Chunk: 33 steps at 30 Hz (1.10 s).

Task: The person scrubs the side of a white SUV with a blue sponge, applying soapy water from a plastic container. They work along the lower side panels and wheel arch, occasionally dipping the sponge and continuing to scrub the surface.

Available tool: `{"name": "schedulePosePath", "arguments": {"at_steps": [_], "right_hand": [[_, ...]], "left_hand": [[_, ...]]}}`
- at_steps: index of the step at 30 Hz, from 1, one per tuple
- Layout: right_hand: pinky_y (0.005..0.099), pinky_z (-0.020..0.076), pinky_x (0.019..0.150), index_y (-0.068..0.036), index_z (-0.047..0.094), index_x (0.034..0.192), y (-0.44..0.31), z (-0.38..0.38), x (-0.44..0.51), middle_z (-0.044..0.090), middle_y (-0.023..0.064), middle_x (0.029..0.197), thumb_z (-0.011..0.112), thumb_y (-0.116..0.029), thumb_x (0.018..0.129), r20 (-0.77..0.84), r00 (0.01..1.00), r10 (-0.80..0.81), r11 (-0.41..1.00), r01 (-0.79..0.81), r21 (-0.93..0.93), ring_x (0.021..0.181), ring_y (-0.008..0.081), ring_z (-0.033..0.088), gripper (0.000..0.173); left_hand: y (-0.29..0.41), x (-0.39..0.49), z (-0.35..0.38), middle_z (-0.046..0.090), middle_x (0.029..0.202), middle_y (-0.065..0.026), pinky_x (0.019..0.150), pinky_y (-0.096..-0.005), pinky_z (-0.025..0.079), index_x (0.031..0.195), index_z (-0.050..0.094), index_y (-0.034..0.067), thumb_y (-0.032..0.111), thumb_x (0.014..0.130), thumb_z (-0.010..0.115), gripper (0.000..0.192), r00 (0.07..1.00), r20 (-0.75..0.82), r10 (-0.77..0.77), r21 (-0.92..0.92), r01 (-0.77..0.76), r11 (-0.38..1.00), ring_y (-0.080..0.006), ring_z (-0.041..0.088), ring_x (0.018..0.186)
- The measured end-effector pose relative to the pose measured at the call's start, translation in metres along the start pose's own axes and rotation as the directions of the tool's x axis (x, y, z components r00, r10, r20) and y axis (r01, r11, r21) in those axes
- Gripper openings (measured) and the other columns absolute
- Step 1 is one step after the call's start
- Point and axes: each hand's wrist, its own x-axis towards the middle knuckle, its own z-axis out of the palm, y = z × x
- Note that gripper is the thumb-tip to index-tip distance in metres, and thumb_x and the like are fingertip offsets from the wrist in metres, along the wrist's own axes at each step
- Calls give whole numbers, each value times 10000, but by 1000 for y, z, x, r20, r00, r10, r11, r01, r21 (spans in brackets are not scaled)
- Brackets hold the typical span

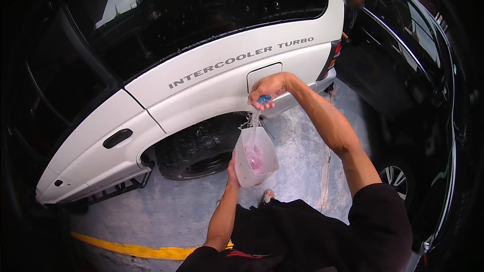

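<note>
My right hand (pixel 269 88) is closed around a small blue object (pixel 264 99), perhaps a sponge or cloth; just what it is cannot be told. Liquid streams and splashes from below that hand into a translucent plastic container (pixel 245 173). Pinkish liquid (pixel 255 158) lies inside the container, which has an open, squarish top. At the container's left side, my left hand (pixel 232 170) holds it, with part of the hand hidden behind the wall. Both hands are beside a white vehicle (pixel 211 94), the right one in front of its fuel flap (pixel 264 71).
Below the white vehicle's body is a large black tyre (pixel 196 145). A dark car (pixel 408 94) stands at the right, with a person (pixel 351 11) near its upper end. The painted floor (pixel 174 207) bears a yellow line (pixel 132 249).
</note>
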Motion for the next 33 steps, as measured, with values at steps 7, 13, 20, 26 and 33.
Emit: {"name": "schedulePosePath", "arguments": {"at_steps": [7,13,20,26,33], "right_hand": [[317,654,800,-6,728,1161,-60,-145,-137,753,86,963,583,-249,1096,-875,-182,-448,735,483,-476,852,168,747,290],[302,628,683,9,707,1005,41,-48,-27,704,69,858,686,-149,1001,-827,397,-398,858,479,-183,742,137,700,159],[403,617,824,-52,750,1192,117,130,110,752,132,1089,780,-271,899,195,981,-3,779,125,-614,980,233,735,367],[489,577,904,-126,729,1299,191,173,174,717,170,1254,806,-398,853,32,999,29,654,5,-756,1178,313,674,529],[270,456,499,-51,684,818,22,121,127,644,32,696,638,-277,1012,375,906,196,970,-123,-210,544,105,570,301]], "left_hand": [[21,13,30,610,1443,-105,1129,-439,469,1530,496,82,512,996,595,693,996,69,58,-16,-57,998,-284,594,1304],[21,5,14,606,1447,-105,1127,-449,471,1529,497,79,510,988,599,699,997,6,81,-23,-81,996,-297,593,1304],[18,-6,-17,652,1378,-122,1087,-433,505,1465,556,51,524,957,635,699,999,-27,38,68,-36,997,-290,638,1243],[19,-26,1,690,1299,-122,1033,-415,536,1426,583,41,542,959,632,687,993,-120,12,95,-1,996,-280,675,1153],[46,-43,-34,653,1379,-127,1069,-425,517,1497,522,51,537,937,644,751,984,-134,121,5,-121,993,-302,644,1232]]}}
